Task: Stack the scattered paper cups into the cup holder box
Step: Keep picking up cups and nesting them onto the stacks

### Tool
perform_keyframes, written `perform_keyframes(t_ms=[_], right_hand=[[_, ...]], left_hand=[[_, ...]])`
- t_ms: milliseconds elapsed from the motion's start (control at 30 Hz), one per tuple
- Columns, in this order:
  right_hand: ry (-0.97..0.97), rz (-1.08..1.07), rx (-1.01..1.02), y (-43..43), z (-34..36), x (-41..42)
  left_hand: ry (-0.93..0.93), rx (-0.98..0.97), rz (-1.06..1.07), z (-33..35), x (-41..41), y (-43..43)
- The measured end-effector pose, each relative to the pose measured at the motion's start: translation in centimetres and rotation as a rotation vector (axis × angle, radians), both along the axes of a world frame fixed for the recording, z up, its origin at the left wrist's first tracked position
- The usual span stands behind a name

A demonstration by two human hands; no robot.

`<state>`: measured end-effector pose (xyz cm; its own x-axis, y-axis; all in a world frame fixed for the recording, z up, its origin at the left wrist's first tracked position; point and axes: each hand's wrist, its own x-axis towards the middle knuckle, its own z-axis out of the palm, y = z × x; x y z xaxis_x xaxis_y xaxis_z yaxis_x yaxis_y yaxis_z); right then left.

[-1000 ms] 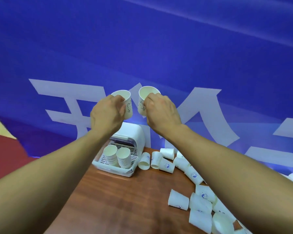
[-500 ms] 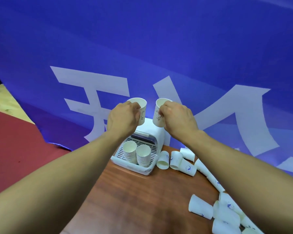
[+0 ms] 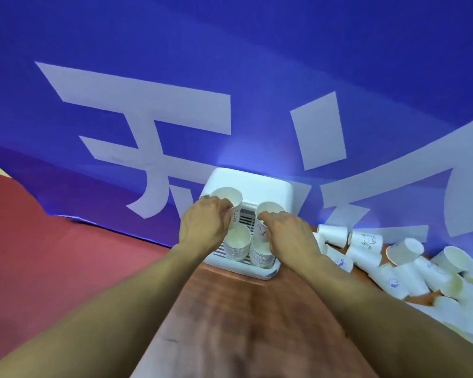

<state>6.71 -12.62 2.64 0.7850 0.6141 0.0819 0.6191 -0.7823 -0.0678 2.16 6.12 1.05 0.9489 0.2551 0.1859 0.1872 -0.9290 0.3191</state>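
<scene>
Two bare arms are seen from above, stretched forward over a wooden table (image 3: 243, 309). One paper cup, the left cup (image 3: 225, 196), is held upright in the left hand (image 3: 202, 227), with the fingers curled round its side wall just below the rim. The right cup (image 3: 269, 211) is gripped the same way by the right hand (image 3: 287, 236). Both are held just above the cup holder box (image 3: 249, 184), a white plastic unit with a slatted tray. The left stack (image 3: 236, 246) and the right stack (image 3: 258, 253) of nested cups stand side by side in that tray, each under its matching cup.

The cups are judged to be very light, thin-walled and easily crushed. A gentle hold on the side wall near the stiffer rolled rim is judged best, so that the mouth is not squeezed out of round and the base can slide into the cup below. The paper looks dry and matt, so little slipping is expected.

Many scattered cups (image 3: 393, 268) are left lying on their sides on the table, right of the box, several touching. The tabletop is smooth, reddish-brown wood grain. A blue banner (image 3: 230, 64) with large white characters is hung behind the box, and a red floor (image 3: 52, 241) is seen at the left.
</scene>
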Motion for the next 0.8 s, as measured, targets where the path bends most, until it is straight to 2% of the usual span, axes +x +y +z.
perform_keyframes(t_ms=[267,367,600,800], right_hand=[[0.011,-0.028,-0.017,2.4,-2.3,0.5],[0.014,-0.072,-0.139,3.3,-2.8,0.4],[0.017,-0.12,-0.163,2.6,-5.8,0.1],[0.12,-0.025,-0.142,2.1,-7.4,0.2]], left_hand=[[0.021,-0.037,-0.089,-2.7,1.4,2.1],[-0.019,-0.052,-0.159,-2.9,1.6,2.0],[-0.113,0.018,-0.213,-4.0,1.8,2.0],[-0.103,-0.014,-0.227,-5.0,1.5,1.9]])
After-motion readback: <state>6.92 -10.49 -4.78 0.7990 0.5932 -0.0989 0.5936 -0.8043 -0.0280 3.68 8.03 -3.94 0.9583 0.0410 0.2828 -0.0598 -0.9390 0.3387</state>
